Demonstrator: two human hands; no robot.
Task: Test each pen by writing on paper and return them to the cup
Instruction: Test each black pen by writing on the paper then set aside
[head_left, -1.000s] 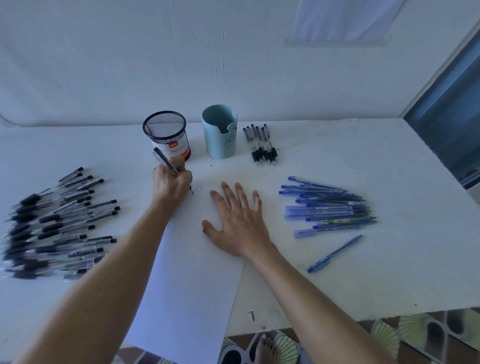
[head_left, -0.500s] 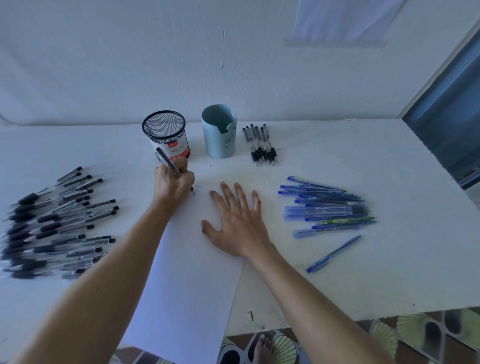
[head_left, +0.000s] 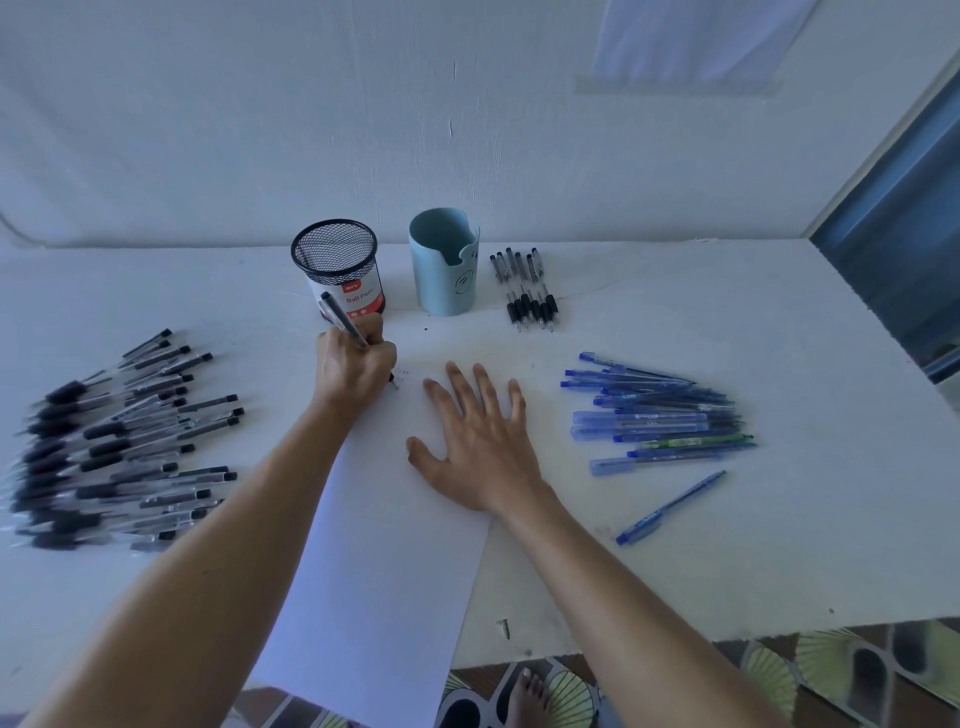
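Note:
My left hand (head_left: 356, 366) grips a black pen (head_left: 340, 323) with its tip down on the white sheet of paper (head_left: 374, 571), beside a small scribble (head_left: 402, 373). Flat on the same sheet lies my right hand (head_left: 478, 441), fingers spread. Behind the left hand stands a black mesh cup (head_left: 337, 262) with a red and white label. A light blue cup (head_left: 445, 265) stands to its right.
Many black pens (head_left: 119, 441) are heaped at the left, a pile of blue pens (head_left: 660, 415) at the right, one loose blue pen (head_left: 670, 506) below it, several black pens (head_left: 527, 291) behind. The table's front edge (head_left: 727, 631) is near; a bare foot shows below.
The left hand has shifted slightly while it writes with the pen; the scribble beside the tip has grown a little. The right hand stays flat on the paper.

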